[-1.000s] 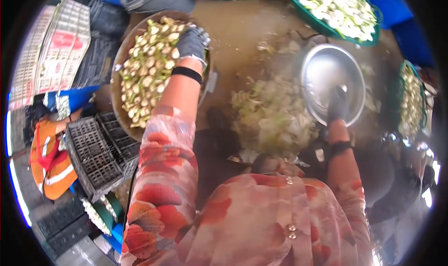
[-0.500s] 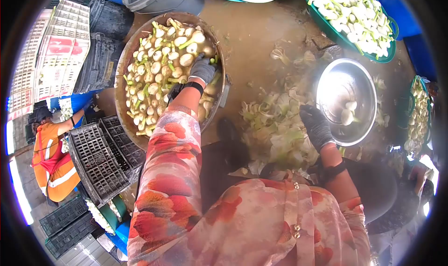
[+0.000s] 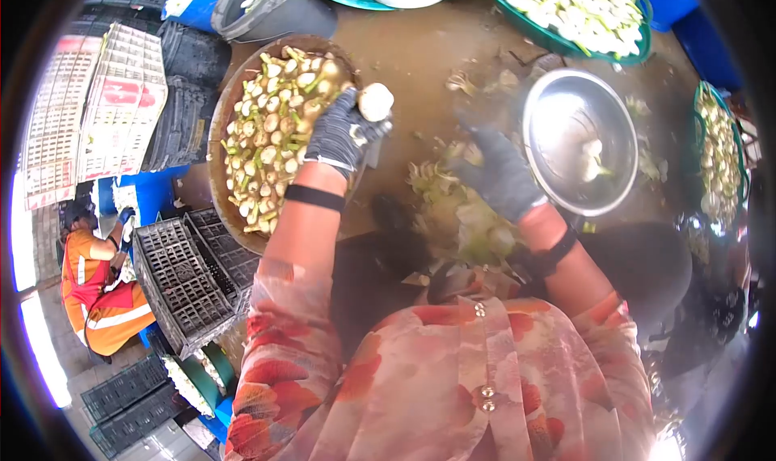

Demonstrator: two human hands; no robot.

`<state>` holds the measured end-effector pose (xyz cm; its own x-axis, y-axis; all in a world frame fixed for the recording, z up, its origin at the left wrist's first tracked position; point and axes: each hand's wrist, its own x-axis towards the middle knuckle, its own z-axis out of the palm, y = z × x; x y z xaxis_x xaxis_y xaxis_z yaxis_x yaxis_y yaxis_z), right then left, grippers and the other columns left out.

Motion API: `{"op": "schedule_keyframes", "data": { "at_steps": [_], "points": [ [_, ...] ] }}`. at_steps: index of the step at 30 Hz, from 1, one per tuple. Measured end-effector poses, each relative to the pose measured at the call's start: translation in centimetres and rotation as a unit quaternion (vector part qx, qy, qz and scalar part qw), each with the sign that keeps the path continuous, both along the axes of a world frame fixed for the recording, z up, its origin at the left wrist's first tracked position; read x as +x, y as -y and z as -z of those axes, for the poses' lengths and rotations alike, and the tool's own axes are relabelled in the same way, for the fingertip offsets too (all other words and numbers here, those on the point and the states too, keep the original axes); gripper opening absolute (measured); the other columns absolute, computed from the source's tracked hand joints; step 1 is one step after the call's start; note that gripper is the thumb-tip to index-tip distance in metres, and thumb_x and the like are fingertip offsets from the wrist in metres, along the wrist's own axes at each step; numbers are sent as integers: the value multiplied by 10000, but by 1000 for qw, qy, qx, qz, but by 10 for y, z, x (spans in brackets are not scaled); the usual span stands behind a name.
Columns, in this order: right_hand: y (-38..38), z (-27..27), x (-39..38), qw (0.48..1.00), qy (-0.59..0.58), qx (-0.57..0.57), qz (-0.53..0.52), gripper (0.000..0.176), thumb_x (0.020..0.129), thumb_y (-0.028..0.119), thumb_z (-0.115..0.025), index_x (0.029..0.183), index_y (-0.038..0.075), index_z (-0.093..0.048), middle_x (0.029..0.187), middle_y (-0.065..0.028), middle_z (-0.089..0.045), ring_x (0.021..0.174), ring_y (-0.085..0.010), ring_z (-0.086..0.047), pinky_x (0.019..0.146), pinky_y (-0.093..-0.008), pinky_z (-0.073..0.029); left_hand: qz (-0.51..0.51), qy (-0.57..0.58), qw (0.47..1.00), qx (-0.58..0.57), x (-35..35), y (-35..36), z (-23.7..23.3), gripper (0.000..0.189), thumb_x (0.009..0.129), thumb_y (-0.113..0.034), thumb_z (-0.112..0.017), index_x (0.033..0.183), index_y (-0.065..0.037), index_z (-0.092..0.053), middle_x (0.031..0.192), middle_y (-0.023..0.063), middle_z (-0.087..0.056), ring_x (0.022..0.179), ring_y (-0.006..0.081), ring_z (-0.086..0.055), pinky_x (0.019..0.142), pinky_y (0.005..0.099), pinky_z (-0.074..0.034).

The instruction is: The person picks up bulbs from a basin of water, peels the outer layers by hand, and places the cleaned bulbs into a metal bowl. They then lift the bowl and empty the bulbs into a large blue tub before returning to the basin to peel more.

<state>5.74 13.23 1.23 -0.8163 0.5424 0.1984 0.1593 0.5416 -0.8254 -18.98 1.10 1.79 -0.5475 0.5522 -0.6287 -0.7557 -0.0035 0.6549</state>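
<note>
My left hand (image 3: pixel 335 133), in a grey glove, is closed on a pale, round garlic bulb (image 3: pixel 375 102) at the right rim of a wide, rusty tub (image 3: pixel 217 158). The tub is full of garlic bulbs (image 3: pixel 275 129) with short green stems. In a dark glove, my right hand (image 3: pixel 503 174) is over a heap of peeled skins (image 3: pixel 473 226), just left of a shiny metal bowl (image 3: pixel 537 158). Motion smears its fingers, and I cannot make out anything in them. Inside the bowl lie a few white bulbs (image 3: pixel 592 158).
A green basket of white bulbs (image 3: pixel 626 52) stands at the back right; another basket (image 3: pixel 744 166) is at the far right. Black crates (image 3: pixel 174 275) and stacked white crates (image 3: pixel 121 97) are on the left. A person in orange (image 3: pixel 97 275) works there. A grey bucket (image 3: pixel 283 16) stands behind the tub.
My left hand has come up out of the tub with a garlic bulb. My right hand has moved left and up, away from the bowl's edge. The camera view has shifted slightly.
</note>
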Motion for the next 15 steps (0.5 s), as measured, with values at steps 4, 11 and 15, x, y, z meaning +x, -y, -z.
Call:
{"op": "schedule_keyframes", "data": {
  "at_steps": [4,11,15],
  "points": [
    [8,-9,1,998,-58,19,-8,528,779,170,-767,1254,53,-567,1176,-161,-641,1067,-332,-623,962,-390,-484,89,29,996,-2,84,-1,3,379,1008,-334,-472,1175,-3,-551,1040,146,-667,908,277,-674,674,426,-608],
    [23,-18,25,991,-1,-130,21,341,812,176,-747,1108,42,-644,989,-160,-671,940,-311,-650,851,-375,-514,104,-164,979,63,161,23,-26,351,983,-186,-534,1307,-55,-498,1138,107,-631,951,191,-653,775,323,-581],
    [17,-22,37,993,-59,-79,61,230,830,180,-729,1003,37,-681,927,-151,-674,852,-292,-659,789,-369,-524,105,-206,970,79,171,19,-21,413,957,-55,-540,1363,-50,-466,1214,118,-581,1030,190,-622,840,331,-576]
  ]
}}
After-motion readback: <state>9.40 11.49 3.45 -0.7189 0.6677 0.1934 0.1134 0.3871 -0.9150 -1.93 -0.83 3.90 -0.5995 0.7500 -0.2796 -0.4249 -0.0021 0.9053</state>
